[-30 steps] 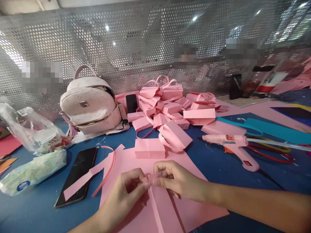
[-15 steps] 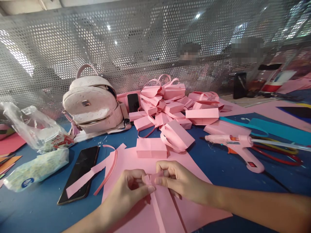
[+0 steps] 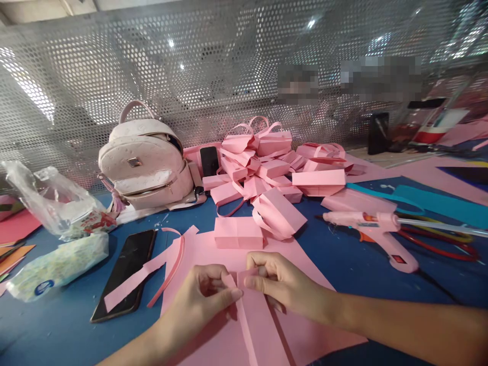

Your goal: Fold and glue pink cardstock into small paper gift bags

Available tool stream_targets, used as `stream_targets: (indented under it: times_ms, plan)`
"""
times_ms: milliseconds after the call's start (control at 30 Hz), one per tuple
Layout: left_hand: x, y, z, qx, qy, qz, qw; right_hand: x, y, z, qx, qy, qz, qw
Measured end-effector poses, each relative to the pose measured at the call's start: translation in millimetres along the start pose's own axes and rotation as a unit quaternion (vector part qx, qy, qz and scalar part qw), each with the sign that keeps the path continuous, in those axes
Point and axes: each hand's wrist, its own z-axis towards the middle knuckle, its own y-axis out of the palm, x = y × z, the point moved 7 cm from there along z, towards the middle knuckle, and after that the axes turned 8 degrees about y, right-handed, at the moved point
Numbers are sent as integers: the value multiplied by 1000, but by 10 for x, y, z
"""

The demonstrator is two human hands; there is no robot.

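Note:
Both hands pinch the far end of a folded pink paper piece (image 3: pixel 263 328), a long strip with lengthwise creases that runs toward me. My left hand (image 3: pixel 208 295) has thumb and fingers closed on the narrow flap at its left edge. Across a small gap, my right hand (image 3: pixel 280 284) grips the top of the wider panel, thumb in front. Beneath lies a large pink sheet (image 3: pixel 198 269) on the blue table. Just beyond my fingers sits a small pink paper box (image 3: pixel 238 234), with a folded pink paper bag (image 3: pixel 280 213) beside it.
A pile of pink paper bags (image 3: pixel 263 162) stands behind, near a pale backpack (image 3: pixel 147 162). To the right lies a pink glue gun (image 3: pixel 373 226) with its cord. A black phone (image 3: pixel 127 269), paper strips and a tissue pack (image 3: pixel 57 267) lie left. A perforated metal screen (image 3: pixel 229 61) closes the back.
The flap in my left hand and the panel in my right hand have parted slightly at the top, leaving a small gap. My hands stay in nearly the same place.

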Motion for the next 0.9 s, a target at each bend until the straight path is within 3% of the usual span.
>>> stream_targets:
  times_ms: [167,300,367,567,700,900]
  plan:
    - [-14,88,-12,-40,-17,-61,997,50,-55,6,26,-1,-13,1000]
    - [-128,225,-121,-86,-81,-30,993,134,-116,0,66,16,-8,998]
    - [-177,245,-168,-81,-109,-2,991,156,-149,-11,88,17,1,996]
    - [-82,235,-131,-90,-28,-52,994,144,-207,-46,118,-1,36,992]
    - [-92,281,-144,-101,-45,-99,989,42,-216,-101,135,-52,10,989]
    - [-48,415,-250,-114,-64,-101,986,-34,-136,-108,81,-78,61,992]
